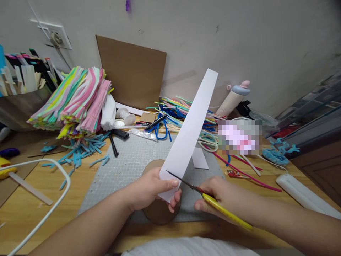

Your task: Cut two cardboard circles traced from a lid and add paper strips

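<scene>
My left hand [160, 186] grips the near end of a long white strip [190, 124], which looks like foam board or stiff card, between thumb and fingers. The strip slants up and away to the right. In my right hand [214, 195] is a pair of scissors [226, 211] with yellow handles. Its dark blades lie across the strip just above my left thumb. Below my hands, a round brown cardboard disc [157, 213] rests on the grey cutting mat [125, 167]. A small white piece [199, 158] lies on the mat beyond the strip.
Bundles of pipe cleaners [77, 99] stand at the left, with cut blue pieces [82, 151] before them. A brown board [130, 71] leans on the wall. White-handled scissors [208, 143], a bottle [234, 97] and a red utility knife [237, 174] lie rightward. A white cable [66, 177] loops at left.
</scene>
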Motion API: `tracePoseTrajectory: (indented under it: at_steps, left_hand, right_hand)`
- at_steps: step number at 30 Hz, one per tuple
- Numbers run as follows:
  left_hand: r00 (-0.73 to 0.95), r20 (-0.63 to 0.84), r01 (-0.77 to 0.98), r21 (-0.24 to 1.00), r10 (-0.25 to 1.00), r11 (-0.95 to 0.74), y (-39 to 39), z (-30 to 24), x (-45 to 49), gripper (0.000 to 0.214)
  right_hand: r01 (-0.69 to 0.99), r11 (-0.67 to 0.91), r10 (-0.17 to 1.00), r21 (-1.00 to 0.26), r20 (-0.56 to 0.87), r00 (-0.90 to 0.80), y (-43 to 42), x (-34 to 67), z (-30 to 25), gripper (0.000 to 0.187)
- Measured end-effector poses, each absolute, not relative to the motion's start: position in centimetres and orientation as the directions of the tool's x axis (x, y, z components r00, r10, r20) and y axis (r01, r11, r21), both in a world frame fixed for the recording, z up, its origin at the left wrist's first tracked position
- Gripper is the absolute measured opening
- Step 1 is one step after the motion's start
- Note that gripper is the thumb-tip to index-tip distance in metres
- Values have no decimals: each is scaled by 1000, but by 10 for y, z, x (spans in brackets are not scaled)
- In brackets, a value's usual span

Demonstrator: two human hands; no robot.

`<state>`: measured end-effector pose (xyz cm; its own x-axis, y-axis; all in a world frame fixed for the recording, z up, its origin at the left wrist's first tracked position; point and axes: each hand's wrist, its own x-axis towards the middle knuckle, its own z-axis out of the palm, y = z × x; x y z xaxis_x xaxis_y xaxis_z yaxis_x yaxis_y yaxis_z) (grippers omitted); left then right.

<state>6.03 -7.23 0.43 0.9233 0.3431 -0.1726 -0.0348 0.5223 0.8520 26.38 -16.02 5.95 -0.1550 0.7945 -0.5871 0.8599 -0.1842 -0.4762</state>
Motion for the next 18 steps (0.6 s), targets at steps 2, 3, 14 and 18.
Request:
tracePoseTrajectory:
  at_steps: [2,3,14,18]
  left_hand:
    - [925,-174,-35,846,338,533,-72,4,61,31]
    - [926,-176,-35,841,334,539,-71,4,61,31]
    - [923,-207,-23,812,325,583,-71,5,60,31]
    - [924,-221,-13,800,313,600,-71,7,59,32]
  right_hand:
    - [860,-158,798,-485,-576,-178,-161,264,63,42]
    - [860,-147,798,-488,-573,-189,-162,264,66,42]
    - [825,-130,792,-549,-559,-247,-155,264,63,53]
    - [778,-147,809,-611,-526,-261,-158,264,58,56]
